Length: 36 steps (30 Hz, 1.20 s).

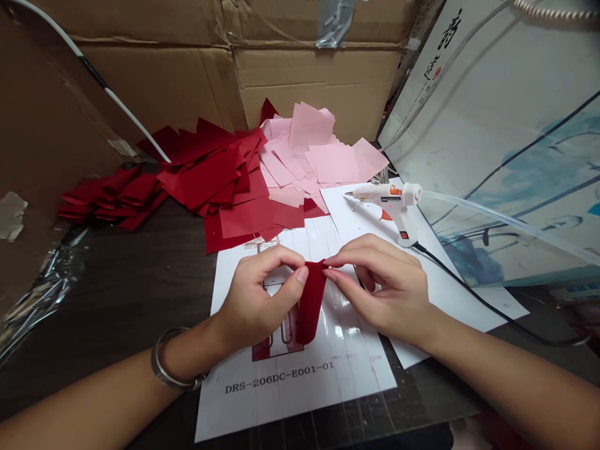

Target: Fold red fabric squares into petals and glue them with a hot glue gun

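A dark red fabric piece (310, 306), folded into a narrow strip, hangs over a printed white sheet (300, 406). Its upper left corner is pinched between the thumb and index finger of my left hand (265, 294), which has a metal bracelet at the wrist. At the upper right corner, the fingertips of my right hand (382, 284) grip the same piece. The sheet under my hands shows a printed picture and the text "DRS-206DC-E001-01".
Red fabric squares (210, 181) and pink squares (332, 164) are heaped behind my hands. Folded red pieces (115, 194) lie at the left. A white glue gun (394, 203) rests on another sheet (487, 306). Cardboard (314, 81) stands at the back, a painted panel (506, 156) at the right.
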Tool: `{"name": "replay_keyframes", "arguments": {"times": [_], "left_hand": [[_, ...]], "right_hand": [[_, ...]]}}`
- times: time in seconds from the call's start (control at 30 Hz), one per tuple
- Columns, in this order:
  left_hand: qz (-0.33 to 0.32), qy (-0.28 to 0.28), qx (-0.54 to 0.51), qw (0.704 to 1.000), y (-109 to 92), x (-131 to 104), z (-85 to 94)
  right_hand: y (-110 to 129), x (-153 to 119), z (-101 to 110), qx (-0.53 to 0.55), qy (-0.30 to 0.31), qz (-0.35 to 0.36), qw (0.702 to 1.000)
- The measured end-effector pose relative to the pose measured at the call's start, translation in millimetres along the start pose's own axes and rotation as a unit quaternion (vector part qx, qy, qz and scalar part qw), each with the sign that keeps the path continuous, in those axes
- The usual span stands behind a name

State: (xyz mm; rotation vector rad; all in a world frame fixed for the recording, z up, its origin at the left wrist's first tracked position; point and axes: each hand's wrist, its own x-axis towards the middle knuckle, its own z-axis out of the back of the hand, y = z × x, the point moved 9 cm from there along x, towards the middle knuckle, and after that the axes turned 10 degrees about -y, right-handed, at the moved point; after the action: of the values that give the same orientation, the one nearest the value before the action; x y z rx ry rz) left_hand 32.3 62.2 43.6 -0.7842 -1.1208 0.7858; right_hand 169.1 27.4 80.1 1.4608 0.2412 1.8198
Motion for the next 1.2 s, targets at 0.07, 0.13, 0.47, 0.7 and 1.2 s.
{"name": "replay_keyframes", "arguments": {"times": [0.07, 0.13, 0.47, 0.7, 1.2], "left_hand": [[-0.004, 0.0, 0.0, 1.0, -1, 0, 0.4], [-0.005, 0.002, 0.0, 1.0, -1, -1, 0.3], [-0.024, 0.003, -0.01, 1.0, -4, 0, -1.1], [-0.055, -0.014, 0.012, 0.998, -8, -2, 1.9], [-0.073, -0.029, 0.017, 0.997, -11, -4, 3.4]], "right_hand": [[0, 1, 0, 0.002, -0.004, 0.005, 1.0], [1, 1, 0, 0.004, -0.003, 0.007, 1.0], [0, 1, 3, 0.0, -0.005, 0.007, 1.0], [-2, 1, 0, 0.023, 0.014, -0.007, 1.0], [17, -2, -1, -0.072, 0.057, 0.139, 0.986]]}}
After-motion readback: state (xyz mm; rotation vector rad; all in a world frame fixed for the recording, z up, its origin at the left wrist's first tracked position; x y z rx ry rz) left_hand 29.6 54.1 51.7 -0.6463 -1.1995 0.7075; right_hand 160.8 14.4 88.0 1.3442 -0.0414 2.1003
